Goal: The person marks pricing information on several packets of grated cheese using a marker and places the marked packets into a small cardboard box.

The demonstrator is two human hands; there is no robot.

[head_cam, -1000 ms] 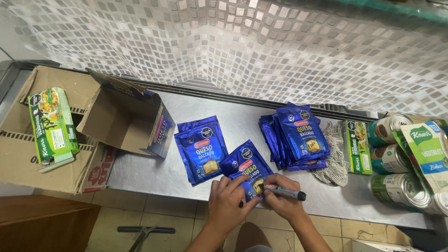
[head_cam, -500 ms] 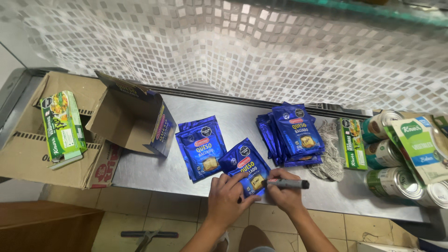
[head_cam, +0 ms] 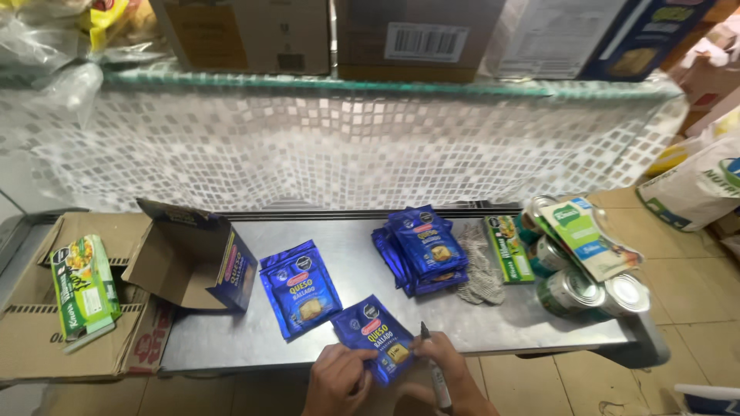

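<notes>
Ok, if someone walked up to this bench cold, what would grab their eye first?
Probably the glossy blue pouch at the front edge of the steel table, pinned by the left hand while the right hand holds a black marker against it. Behind it lie another blue pouch and a stack of blue pouches, with shiny cans at the right end.

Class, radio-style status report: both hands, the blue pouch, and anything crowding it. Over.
Left hand pinning blue pouch at table edge. Right hand on pouch, black marker in grip. Second pouch lies apart; nothing crowding.
</notes>
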